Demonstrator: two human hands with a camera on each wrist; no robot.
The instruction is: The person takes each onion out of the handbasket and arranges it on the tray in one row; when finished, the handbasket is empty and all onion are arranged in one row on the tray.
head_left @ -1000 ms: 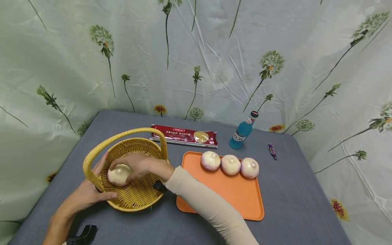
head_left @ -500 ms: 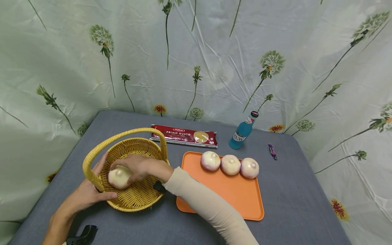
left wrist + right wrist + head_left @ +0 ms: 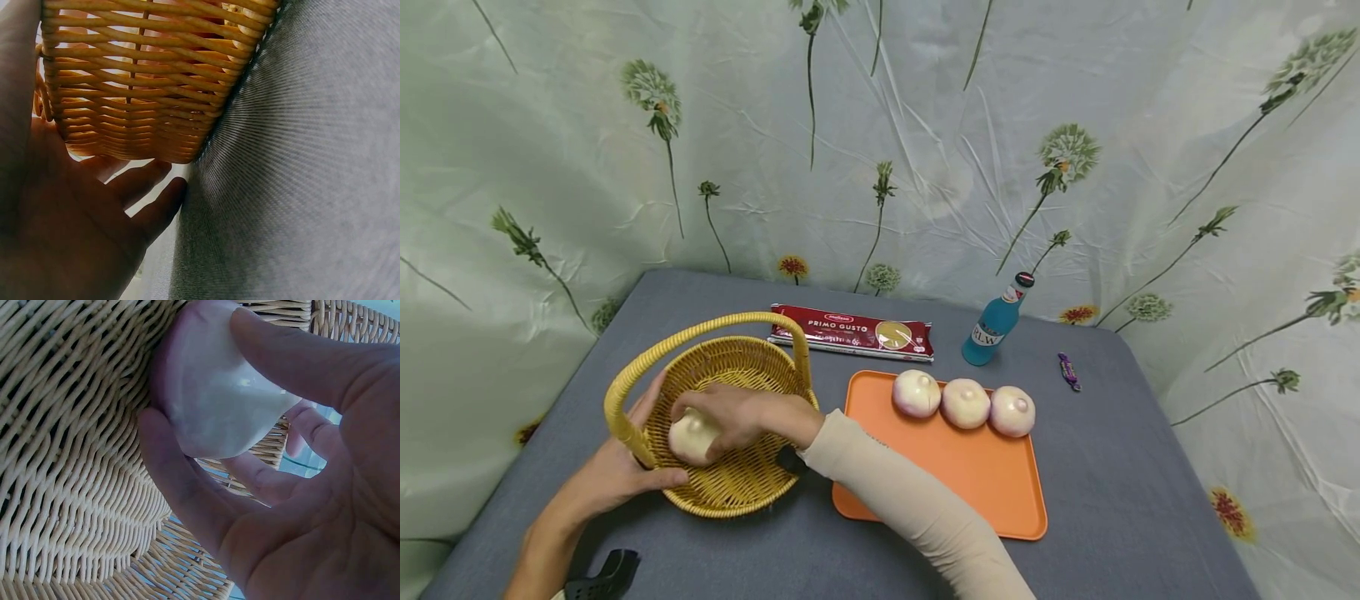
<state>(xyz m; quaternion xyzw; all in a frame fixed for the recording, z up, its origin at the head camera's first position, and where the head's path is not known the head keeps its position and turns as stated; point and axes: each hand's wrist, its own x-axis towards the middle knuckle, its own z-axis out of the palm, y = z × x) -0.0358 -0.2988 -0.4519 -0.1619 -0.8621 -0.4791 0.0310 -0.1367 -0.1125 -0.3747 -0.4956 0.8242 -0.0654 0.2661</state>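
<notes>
A yellow wicker basket with a tall arched handle stands at the left of the table. My left hand grips its left side, thumb at the rim and fingers along the outside wall; the left wrist view shows those fingers against the weave. Inside the basket, my right hand holds a white and purple onion. Thumb and fingers curl round the onion in the right wrist view, close to the woven wall. More onions, three in a row, sit on the orange tray.
Behind the basket and tray lies a red pasta packet. A blue bottle stands upright at the back, and a purple wrapped candy lies to its right. A flowered curtain borders the grey table.
The onion in my right hand has shifted very slightly to the right inside the basket. My left hand keeps its grip on the basket in the same place.
</notes>
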